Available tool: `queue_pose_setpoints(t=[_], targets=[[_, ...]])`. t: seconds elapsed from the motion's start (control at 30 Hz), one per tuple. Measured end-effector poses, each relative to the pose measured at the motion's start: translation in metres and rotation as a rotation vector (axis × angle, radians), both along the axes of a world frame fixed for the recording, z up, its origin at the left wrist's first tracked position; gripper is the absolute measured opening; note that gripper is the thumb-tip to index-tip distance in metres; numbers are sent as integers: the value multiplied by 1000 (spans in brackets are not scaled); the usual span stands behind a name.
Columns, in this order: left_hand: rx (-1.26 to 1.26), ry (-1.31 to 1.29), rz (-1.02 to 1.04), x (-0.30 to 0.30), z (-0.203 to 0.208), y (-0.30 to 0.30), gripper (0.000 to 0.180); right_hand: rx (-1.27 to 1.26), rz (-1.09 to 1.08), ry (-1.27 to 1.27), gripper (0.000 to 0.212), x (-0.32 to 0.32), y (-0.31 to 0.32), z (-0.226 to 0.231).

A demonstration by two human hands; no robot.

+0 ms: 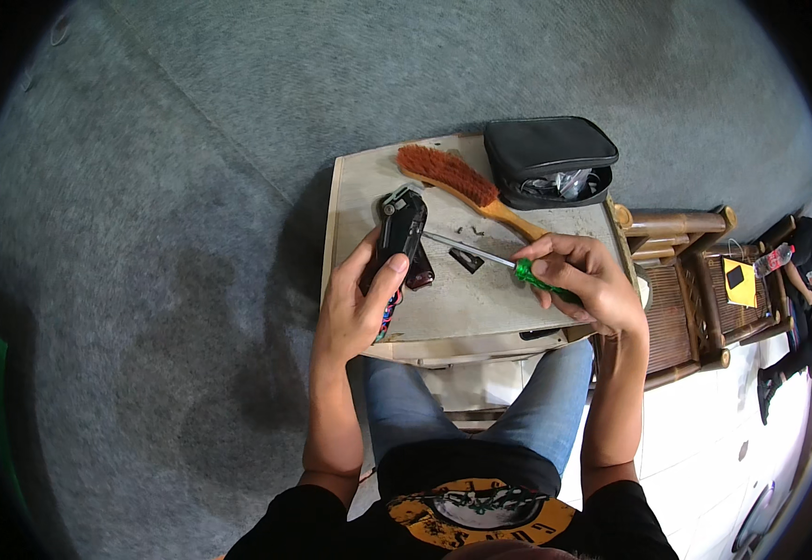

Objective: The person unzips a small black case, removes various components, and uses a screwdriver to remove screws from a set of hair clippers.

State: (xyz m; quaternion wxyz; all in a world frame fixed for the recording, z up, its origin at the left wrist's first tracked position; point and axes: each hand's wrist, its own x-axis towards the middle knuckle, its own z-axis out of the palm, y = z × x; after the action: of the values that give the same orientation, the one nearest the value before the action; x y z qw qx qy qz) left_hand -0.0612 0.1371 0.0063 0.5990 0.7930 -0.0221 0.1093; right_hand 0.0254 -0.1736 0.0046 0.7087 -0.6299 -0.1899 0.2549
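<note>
My left hand is closed around a black hair clipper, holding it upright with its metal-edged end pointing away from me. A dark reddish piece shows beside the clipper, partly hidden. In my right hand is a screwdriver with a green handle, pinched between thumb and fingers. Its shaft points left and the tip is at the clipper's right side; whether it touches is too small to tell. A small black part lies on the wooden table under the shaft, and tiny dark bits lie just beyond it.
A wooden brush with reddish bristles lies across the table's far side. Behind it, a black zip case stands partly open with clear plastic inside. Bamboo chairs stand to the right, with a person at the far right.
</note>
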Motion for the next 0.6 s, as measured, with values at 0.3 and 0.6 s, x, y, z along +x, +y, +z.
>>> queue_pose_setpoints(t=[0.3, 0.6], targets=[[12, 60, 0, -1, 2, -1, 43, -93, -45, -73, 26, -8, 3, 3], [49, 47, 27, 0, 0, -5, 39, -235, -144, -413, 24, -21, 12, -12]])
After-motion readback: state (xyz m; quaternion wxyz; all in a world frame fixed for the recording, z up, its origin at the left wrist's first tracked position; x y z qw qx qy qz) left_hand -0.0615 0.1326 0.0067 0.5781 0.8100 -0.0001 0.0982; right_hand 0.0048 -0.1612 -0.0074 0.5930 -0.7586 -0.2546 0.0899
